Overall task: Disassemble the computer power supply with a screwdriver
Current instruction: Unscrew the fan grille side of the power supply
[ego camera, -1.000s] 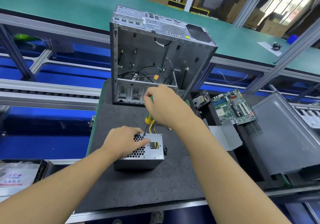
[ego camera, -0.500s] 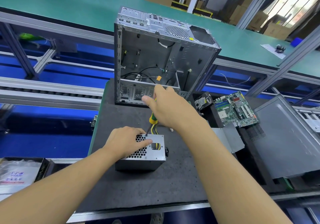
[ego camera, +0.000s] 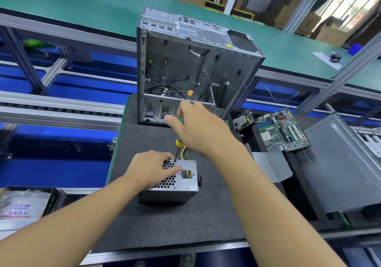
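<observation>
Head view. The power supply point(ego camera: 183, 184), a grey metal box with a honeycomb grille on top, lies near the middle of the dark surface point(ego camera: 165, 225), somewhat toward its left edge. A bundle of yellow wires point(ego camera: 184, 151) leaves its far side. The left hand point(ego camera: 152, 167) lies flat over the grille with its fingers spread and fairly straight, pressing the box down. The right hand point(ego camera: 198, 130) is curled round the green and yellow handle of the screwdriver point(ego camera: 178, 143), which stands almost upright. The tip meets the far edge of the top plate, just beside the left fingertips; the screw itself is too small to make out. An emptied computer case point(ego camera: 185, 70) stands at the far edge of the surface. To the right of the surface, a hard drive point(ego camera: 243, 120), a circuit board point(ego camera: 282, 130) and a grey side panel point(ego camera: 340, 163) lie on dark trays.

The step in hand appears to be loosening a cover screw, so the task seems at an early stage, with the cover not yet lifted.

Likely faults from here:
- **Stripped screw:** a tilted shaft or too little downward force would let the tip ride out of the screw head and round it off.
- **Injury:** a tip that jumps could strike the left fingers, which lie very close.
- **Shifting box:** it could turn on the surface if the left hand eases its pressure.
- **Lost screw:** a freed screw could drop through the grille or roll off an edge.
</observation>
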{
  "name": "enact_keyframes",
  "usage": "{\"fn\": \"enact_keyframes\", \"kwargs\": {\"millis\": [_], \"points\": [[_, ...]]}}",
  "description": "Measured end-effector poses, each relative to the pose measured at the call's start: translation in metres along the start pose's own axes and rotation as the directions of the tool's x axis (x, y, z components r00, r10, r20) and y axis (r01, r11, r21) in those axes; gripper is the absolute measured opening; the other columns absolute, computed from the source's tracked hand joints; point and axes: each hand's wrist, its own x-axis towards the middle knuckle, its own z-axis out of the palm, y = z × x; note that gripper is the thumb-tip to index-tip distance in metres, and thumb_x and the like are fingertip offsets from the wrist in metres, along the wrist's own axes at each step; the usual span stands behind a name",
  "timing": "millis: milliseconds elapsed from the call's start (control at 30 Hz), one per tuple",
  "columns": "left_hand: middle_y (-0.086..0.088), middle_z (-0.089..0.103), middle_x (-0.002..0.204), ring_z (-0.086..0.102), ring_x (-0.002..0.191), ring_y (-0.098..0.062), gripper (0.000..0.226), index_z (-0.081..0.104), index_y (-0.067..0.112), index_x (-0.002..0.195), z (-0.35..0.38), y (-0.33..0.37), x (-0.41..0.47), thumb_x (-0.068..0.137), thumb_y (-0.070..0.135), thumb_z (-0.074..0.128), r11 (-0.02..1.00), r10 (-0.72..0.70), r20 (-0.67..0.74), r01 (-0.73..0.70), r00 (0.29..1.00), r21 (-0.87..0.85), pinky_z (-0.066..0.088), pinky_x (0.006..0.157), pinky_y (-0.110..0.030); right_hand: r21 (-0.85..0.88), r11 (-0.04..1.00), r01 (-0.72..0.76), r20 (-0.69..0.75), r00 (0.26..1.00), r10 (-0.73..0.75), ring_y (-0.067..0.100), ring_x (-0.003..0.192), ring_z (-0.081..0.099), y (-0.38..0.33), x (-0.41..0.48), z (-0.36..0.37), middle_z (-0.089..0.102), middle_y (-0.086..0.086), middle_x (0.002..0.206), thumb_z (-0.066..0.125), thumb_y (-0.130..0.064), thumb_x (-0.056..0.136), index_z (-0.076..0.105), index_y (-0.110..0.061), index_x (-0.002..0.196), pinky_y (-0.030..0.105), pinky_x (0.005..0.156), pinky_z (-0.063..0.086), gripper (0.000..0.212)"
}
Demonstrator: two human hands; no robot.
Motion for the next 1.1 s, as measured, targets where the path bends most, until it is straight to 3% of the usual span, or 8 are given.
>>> {"fn": "enact_keyframes", "kwargs": {"millis": [167,333,467,567,733,900,1000,1100], "points": [[0.022,0.069,0.111,0.062,0.100,-0.007,0.035,0.059,0.041,0.114,-0.0012,0.0005,-0.0046,0.089,0.063,0.050,0.990,0.071,-0.117,-0.084,0.991,-0.113,0.037,0.076,-0.025,0.120,0.991,0.060,-0.002,0.998,-0.060,0.031,0.092,0.056,0.0010,0.0033,0.0010,0.050,0.004,0.109,0.044,-0.024,0.099,0.049,-0.018,0.110,0.035,0.069,0.040,0.013],[0.020,0.071,0.099,0.063,0.089,-0.011,0.021,0.061,0.037,0.103,-0.0012,0.0008,-0.0052,0.092,0.052,0.050,0.984,0.100,-0.145,-0.120,0.984,-0.131,0.032,0.070,-0.024,0.170,0.985,0.029,0.109,0.993,-0.048,0.027,0.103,0.039,-0.0002,0.0032,-0.0034,0.040,-0.002,0.110,0.050,-0.014,0.086,0.047,-0.024,0.110,0.036,0.071,0.034,0.026],[0.020,0.071,0.094,0.064,0.086,-0.010,0.016,0.059,0.038,0.103,-0.0008,-0.0003,-0.0064,0.094,0.049,0.051,0.986,0.091,-0.147,-0.110,0.985,-0.126,0.035,0.064,-0.028,0.132,0.991,0.035,0.068,0.997,-0.044,0.028,0.100,0.051,-0.0017,0.0008,-0.0002,0.043,-0.001,0.106,0.051,-0.030,0.090,0.047,-0.023,0.105,0.038,0.075,0.043,0.017],[0.021,0.071,0.096,0.065,0.087,-0.009,0.017,0.058,0.039,0.105,-0.0001,-0.0007,-0.0055,0.095,0.050,0.049,0.988,0.077,-0.125,-0.092,0.989,-0.124,0.040,0.065,-0.028,0.046,0.999,0.023,-0.007,1.000,-0.022,0.027,0.091,0.055,-0.0014,0.0015,0.0023,0.047,-0.001,0.101,0.044,-0.055,0.097,0.051,-0.023,0.098,0.038,0.074,0.045,0.033],[0.021,0.071,0.098,0.065,0.089,-0.008,0.017,0.059,0.039,0.106,0.0014,-0.0005,-0.0048,0.096,0.050,0.050,0.989,0.062,-0.126,-0.078,0.990,-0.122,0.045,0.069,-0.028,0.042,0.996,0.082,-0.057,0.995,-0.080,0.029,0.099,0.056,0.0003,0.0053,0.0034,0.052,0.004,0.109,0.043,-0.021,0.099,0.060,-0.020,0.111,0.034,0.074,0.044,0.021],[0.020,0.071,0.094,0.064,0.085,-0.010,0.015,0.058,0.038,0.103,0.0017,-0.0005,-0.0041,0.095,0.049,0.051,0.989,0.066,-0.133,-0.082,0.989,-0.120,0.038,0.065,-0.028,0.193,0.979,0.060,0.046,0.996,-0.070,0.030,0.105,0.049,-0.0001,0.0029,0.0022,0.043,-0.001,0.108,0.048,-0.020,0.089,0.052,-0.023,0.118,0.035,0.076,0.037,0.030],[0.020,0.071,0.097,0.065,0.088,-0.009,0.017,0.060,0.038,0.104,0.0020,-0.0008,-0.0041,0.095,0.048,0.050,0.989,0.068,-0.127,-0.083,0.990,-0.121,0.042,0.067,-0.029,0.113,0.992,0.050,0.003,0.999,-0.051,0.026,0.103,0.052,-0.0007,0.0024,0.0045,0.050,-0.005,0.110,0.050,-0.037,0.092,0.051,-0.027,0.114,0.037,0.076,0.038,0.025],[0.022,0.071,0.100,0.065,0.090,-0.008,0.021,0.062,0.039,0.107,0.0021,-0.0011,-0.0042,0.095,0.050,0.048,0.988,0.068,-0.114,-0.082,0.991,-0.132,0.048,0.071,-0.030,-0.052,0.999,0.004,-0.102,0.995,-0.009,0.024,0.087,0.049,-0.0005,0.0026,0.0055,0.058,-0.007,0.104,0.041,-0.061,0.096,0.050,-0.027,0.116,0.036,0.068,0.033,0.040]]}}
